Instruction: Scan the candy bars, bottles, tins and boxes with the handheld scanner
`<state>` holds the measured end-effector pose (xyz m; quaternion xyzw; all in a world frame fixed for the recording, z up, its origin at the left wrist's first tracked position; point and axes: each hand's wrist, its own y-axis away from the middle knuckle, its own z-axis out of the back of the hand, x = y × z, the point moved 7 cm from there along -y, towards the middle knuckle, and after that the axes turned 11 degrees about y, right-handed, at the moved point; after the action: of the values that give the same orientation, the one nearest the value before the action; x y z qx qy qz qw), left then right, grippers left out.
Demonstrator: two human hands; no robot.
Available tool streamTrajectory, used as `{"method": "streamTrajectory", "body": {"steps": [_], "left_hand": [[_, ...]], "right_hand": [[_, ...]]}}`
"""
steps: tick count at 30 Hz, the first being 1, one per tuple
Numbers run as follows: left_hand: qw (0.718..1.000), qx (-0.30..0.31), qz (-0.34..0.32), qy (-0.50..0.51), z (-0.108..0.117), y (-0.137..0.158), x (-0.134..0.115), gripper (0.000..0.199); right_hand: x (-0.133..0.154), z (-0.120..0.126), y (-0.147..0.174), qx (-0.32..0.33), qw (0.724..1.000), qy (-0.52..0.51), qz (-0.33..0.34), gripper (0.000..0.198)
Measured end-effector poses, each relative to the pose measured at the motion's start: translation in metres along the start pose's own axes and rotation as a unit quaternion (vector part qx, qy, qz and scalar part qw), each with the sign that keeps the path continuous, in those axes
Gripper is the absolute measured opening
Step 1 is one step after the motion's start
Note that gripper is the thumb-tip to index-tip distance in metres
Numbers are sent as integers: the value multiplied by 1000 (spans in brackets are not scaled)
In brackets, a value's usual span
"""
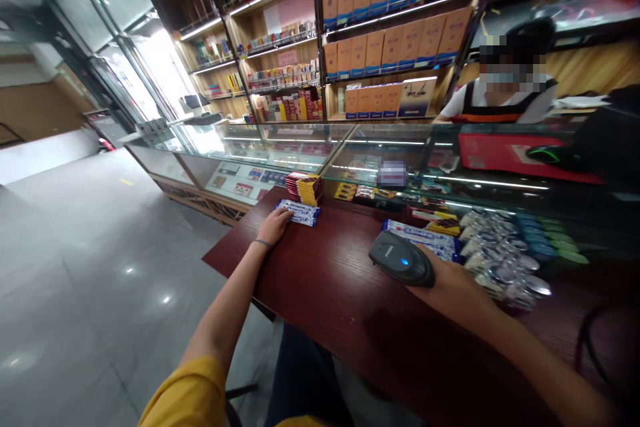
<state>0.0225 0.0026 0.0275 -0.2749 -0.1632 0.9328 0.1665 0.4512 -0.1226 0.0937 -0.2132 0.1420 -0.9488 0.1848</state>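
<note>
Dark scanner [397, 259], lit blue on top, blue-white packets [306, 214], apparently flat

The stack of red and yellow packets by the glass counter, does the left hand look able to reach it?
Probably yes: the bare left hand touches the flat blue-and-white packets just in front of the stack, and nothing tall seems to stand between.

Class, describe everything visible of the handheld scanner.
The scanner is dark grey and rounded, apparently plastic, with pale lettering and a lit blue light on top. The right hand grips it, hiding any handle. Its front points left in the picture, over the dark red table; a blue-and-white packet shows partly behind it. Whether those touch is unclear.
</note>
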Motion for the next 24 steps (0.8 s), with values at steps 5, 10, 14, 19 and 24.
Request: {"method": "streamTrajectory", "body": {"steps": [5,10,14,19,24], "left_hand": [[1000,-15,-18,-3,0,1,-12,47],[996,-65,-59,29,-14,-17,-61,49],[987,-89,-101,91,-44,-40,-125,38],[972,-59,-138,179,-94,-63,-206,34],[965,-9,-152,213,-144,-73,-265,33]], "right_hand": [[-4,5,-3,49,997,39,-37,58],[-21,31,-9,27,995,58,-80,62],[-45,62,-11,-31,992,39,-112,69],[-71,96,-11,-106,986,4,-129,59],[-90,121,-7,-150,978,-3,-142,47]]}}
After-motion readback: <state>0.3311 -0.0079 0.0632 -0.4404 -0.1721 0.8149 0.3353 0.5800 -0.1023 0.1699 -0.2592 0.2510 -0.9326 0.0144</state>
